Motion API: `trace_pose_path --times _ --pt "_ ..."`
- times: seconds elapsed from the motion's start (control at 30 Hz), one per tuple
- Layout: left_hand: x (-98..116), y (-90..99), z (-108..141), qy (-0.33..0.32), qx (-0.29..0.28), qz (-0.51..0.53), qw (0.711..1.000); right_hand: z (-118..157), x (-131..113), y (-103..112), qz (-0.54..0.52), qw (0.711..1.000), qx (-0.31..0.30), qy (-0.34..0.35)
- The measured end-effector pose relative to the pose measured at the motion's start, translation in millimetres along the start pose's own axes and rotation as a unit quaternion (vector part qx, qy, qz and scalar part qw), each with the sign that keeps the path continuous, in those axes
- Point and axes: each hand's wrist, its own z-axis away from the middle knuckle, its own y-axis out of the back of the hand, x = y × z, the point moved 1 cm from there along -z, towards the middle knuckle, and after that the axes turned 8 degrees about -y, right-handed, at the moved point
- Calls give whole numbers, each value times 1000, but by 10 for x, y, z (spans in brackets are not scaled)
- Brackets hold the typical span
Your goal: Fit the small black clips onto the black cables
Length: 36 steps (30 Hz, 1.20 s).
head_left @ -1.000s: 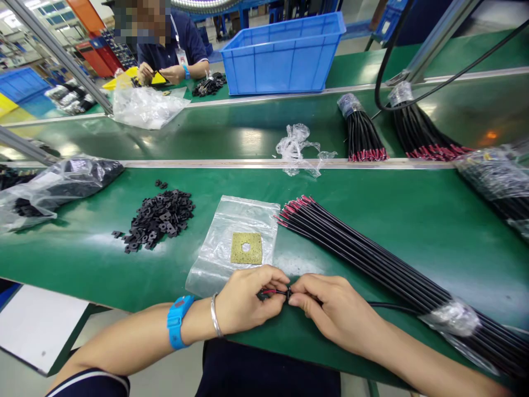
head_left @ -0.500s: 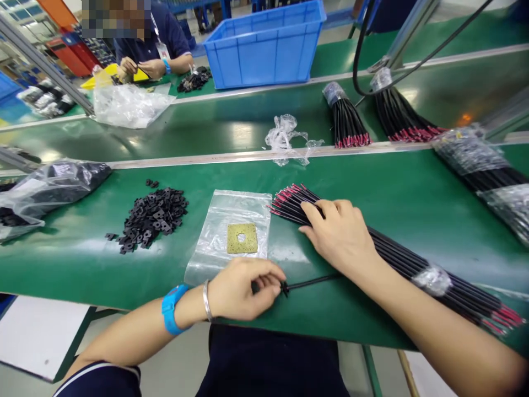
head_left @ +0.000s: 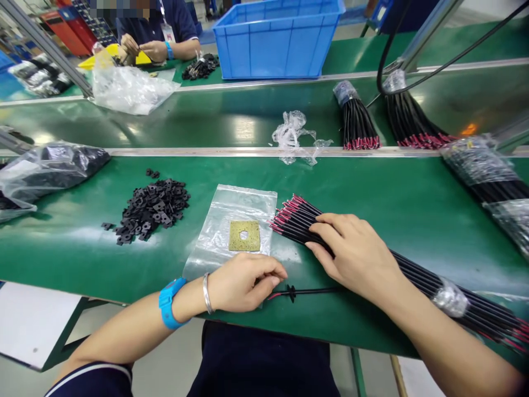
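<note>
My left hand (head_left: 252, 282) is above the front edge of the green table, its fingers curled together; what they hold, if anything, is hidden. Just right of its fingertips a single black cable (head_left: 316, 290) lies with a small black clip (head_left: 291, 293) around it and a red wire end. My right hand (head_left: 351, 242) rests on a bundle of black cables (head_left: 417, 270) with red tips, fingers bent over the strands near their left end. A yellow sponge (head_left: 244, 236) with a hole lies on a clear plastic bag (head_left: 206, 237) beyond my left hand.
Small black parts (head_left: 155, 209) are heaped at the left, near a filled bag (head_left: 61, 171). More cable bundles (head_left: 359, 121) and crumpled plastic (head_left: 293, 132) lie farther back. A blue crate (head_left: 276, 44) stands beyond, beside a person (head_left: 182, 33) at work.
My left hand has come away from the clip, which now shows apart from the fingers with the red wire end. My right hand has shifted slightly on the bundle. The view has moved a little.
</note>
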Motion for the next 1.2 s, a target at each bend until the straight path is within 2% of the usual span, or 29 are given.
trace_pose_path --times 0.1,0.23,0.33,0.47,0.57,0.67,0.8,0.9,0.97,1.07,1.2 --pt "10 -11 -2 -13 11 -12 1000 36 145 230 -62 995 68 -49" --pt "0 -38 -1 -15 5 -17 1000 330 351 555 -19 977 153 -145" --pt "-1 -58 12 -32 -3 -34 999 723 528 643 -1 970 161 -180" --pt "23 -78 24 -76 4 -96 992 1255 757 657 9 952 164 -259" --pt "106 -114 -48 -123 -14 -175 977 1476 802 659 10 951 138 -276" --pt "243 -215 -297 -167 -47 -261 950 1539 754 623 -16 959 93 -268" --pt "341 -457 -946 -220 -77 -336 913 1548 750 524 -82 959 25 -271" --pt "291 -616 -1459 -218 -104 -365 899 1522 857 501 -102 958 16 -267" --pt "247 -663 -1689 -200 -120 -371 899 1477 952 526 -119 959 2 -257" --pt "224 -660 -1812 -189 -124 -377 898 1389 1076 594 -141 960 -15 -242" --pt "236 -657 -1708 -223 -78 -392 889 1318 1153 628 -153 963 -7 -221"
